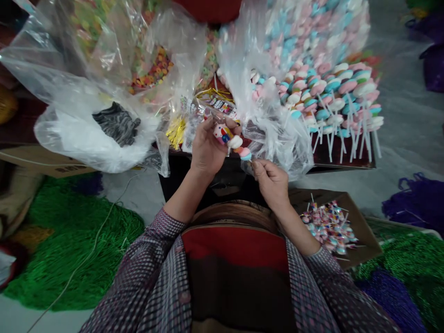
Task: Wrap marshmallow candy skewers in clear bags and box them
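Observation:
In front of my body, my left hand [210, 145] has its fingers closed round a small printed plastic wrapper [221, 133] with coloured dots. A marshmallow lollipop [245, 154] with white, orange, pink and blue pieces has its upper end at the wrapper; how far it reaches inside is hidden. My right hand [272, 180] pinches its lower end, where the stick is mostly covered by my fingers. Just beyond my left hand lie more printed wrappers [222, 107] and a bunch of gold twist ties [176, 133].
Many marshmallow lollipops [333, 92] are piled at the table's right, sticks over the edge. Large clear bags of sweets [152, 69] stand behind. A white bag [76, 138] lies left. By my right forearm, a cardboard box [367, 236] holds wrapped lollipops. Green strands [86, 240] cover the floor left.

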### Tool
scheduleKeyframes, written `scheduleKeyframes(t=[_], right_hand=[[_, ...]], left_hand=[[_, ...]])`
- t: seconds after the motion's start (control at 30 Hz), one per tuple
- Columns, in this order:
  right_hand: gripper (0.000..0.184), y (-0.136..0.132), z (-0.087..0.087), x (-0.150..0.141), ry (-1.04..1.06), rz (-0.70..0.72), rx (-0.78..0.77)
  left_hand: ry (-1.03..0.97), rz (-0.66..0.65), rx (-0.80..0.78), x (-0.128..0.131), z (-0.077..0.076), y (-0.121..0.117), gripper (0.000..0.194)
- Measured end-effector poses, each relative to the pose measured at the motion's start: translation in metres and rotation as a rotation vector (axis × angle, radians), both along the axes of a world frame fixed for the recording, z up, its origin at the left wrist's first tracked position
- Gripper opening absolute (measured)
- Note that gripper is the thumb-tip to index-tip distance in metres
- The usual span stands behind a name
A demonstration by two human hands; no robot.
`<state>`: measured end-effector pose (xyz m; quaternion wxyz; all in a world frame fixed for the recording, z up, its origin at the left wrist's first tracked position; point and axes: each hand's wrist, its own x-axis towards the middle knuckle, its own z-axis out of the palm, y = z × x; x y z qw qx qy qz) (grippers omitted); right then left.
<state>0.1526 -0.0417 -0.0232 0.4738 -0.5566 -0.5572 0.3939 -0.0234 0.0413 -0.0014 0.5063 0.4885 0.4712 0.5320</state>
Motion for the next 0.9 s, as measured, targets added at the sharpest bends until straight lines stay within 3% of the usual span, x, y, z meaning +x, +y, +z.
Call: scheduleKeyframes(t=[0.13, 0.23, 0.43, 0.67, 0.9], right_hand=[[0.046, -0.002, -0.002, -0.003, 0.249, 0.063, -0.187], [0.047, -0.002, 0.000, -0.006, 0.296, 0.117, -0.246], [0.042, -0.004, 0.003, -0.013, 0.083, 0.004, -0.083], [0.041, -0.003, -0.004, -0.019, 0.345, 0.059, -0.278], [0.026, -0.003, 0.000, -0.017, 0.142, 0.018, -0.142]], left_hand=[[-0.005, 0.023, 0.000, 0.005, -0.003, -0.001, 0.056], [-0.038, 0.031, 0.004, 0.009, -0.004, -0.005, 0.052], [-0.116, 0.012, -0.060, 0.016, -0.004, -0.012, 0.046], [-0.167, -0.060, -0.071, 0.013, -0.007, -0.022, 0.044], [-0.171, -0.055, -0.037, 0.006, 0.000, -0.016, 0.048]])
